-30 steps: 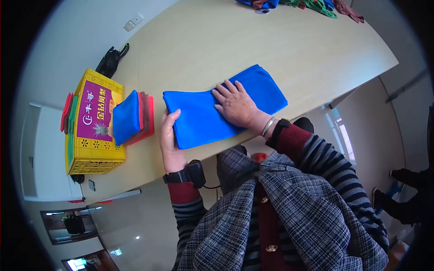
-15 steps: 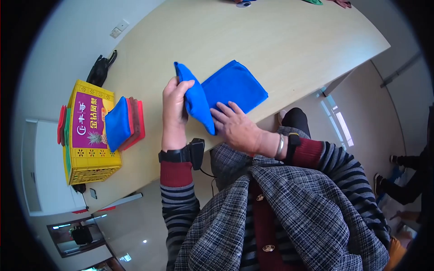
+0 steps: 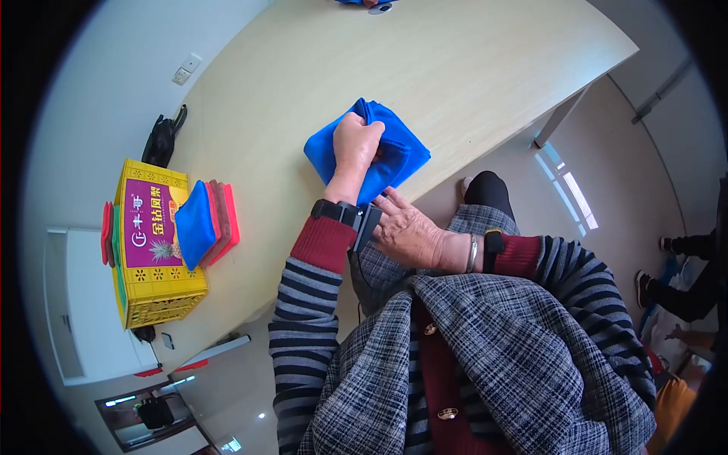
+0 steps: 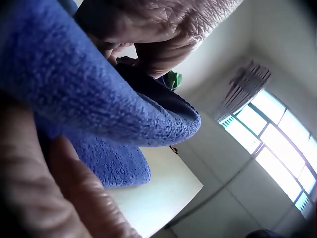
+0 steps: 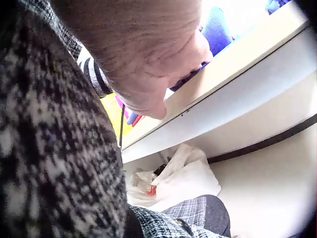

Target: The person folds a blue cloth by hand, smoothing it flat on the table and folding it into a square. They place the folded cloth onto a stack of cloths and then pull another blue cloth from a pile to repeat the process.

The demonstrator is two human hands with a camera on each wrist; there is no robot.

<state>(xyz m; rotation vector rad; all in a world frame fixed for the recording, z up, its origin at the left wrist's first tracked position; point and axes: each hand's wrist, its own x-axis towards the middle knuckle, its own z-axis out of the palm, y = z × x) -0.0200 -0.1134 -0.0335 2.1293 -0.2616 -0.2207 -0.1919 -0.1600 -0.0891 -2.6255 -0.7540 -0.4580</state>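
Observation:
A blue cloth (image 3: 322,152), folded over on itself, lies on the table near its front edge. My left hand (image 3: 355,145) grips the folded-over part near its top, thumb on one side and fingers hidden beneath. In the left wrist view, the thick fuzzy fold of the blue cloth (image 4: 104,99) stands between fingers and palm. My right hand (image 3: 413,236) lies at the table's front edge with its fingers extended, fingertips right at the cloth's near corner. In the right wrist view, the right hand (image 5: 153,64) is seen from the side above the table edge.
To the left stands a yellow crate (image 3: 163,292) with folded cloths hung over or leaning on both sides, a blue cloth (image 3: 196,224) outermost. A black object (image 3: 161,140) sits behind it. A phone (image 3: 167,341) lies near the corner. More blue fabric (image 3: 356,1) is at the far edge.
My left hand has lifted the left part of the blue cloth and carried it rightward over the other part. The right hand has slid from the cloth's top to its near edge.

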